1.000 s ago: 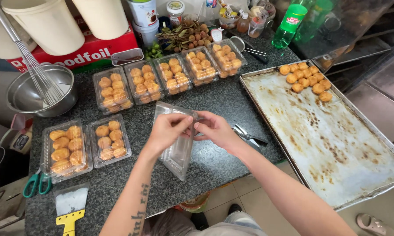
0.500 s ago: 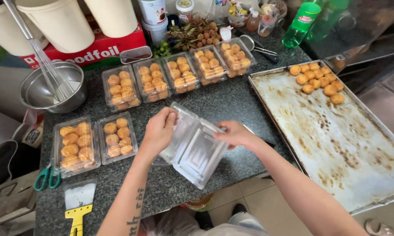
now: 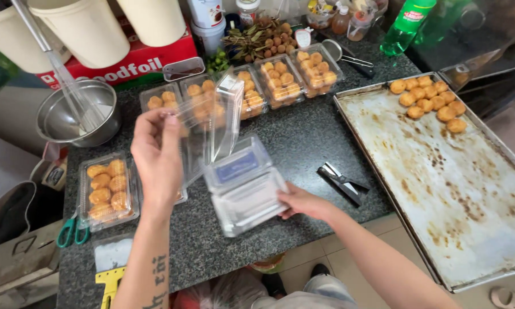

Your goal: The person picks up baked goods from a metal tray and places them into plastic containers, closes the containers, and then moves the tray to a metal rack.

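An empty clear plastic clamshell box (image 3: 243, 186) lies open above the near edge of the dark speckled worktop (image 3: 303, 143), its lid tilted up toward the back. The right hand (image 3: 303, 201) grips the box's near right corner, fingers closed on the rim. The left hand (image 3: 157, 157) is raised above the worktop and pinches a second clear box (image 3: 214, 123), holding it upright in the air just left of the first. Beyond them, a row of filled boxes (image 3: 280, 80) of golden round pastries stands along the back, and another filled box (image 3: 106, 189) sits to the left. A black stapler (image 3: 343, 183) lies just right of the open box. Further right, a stained baking tray (image 3: 440, 171) carries a cluster of pastries (image 3: 426, 103) in its far corner.
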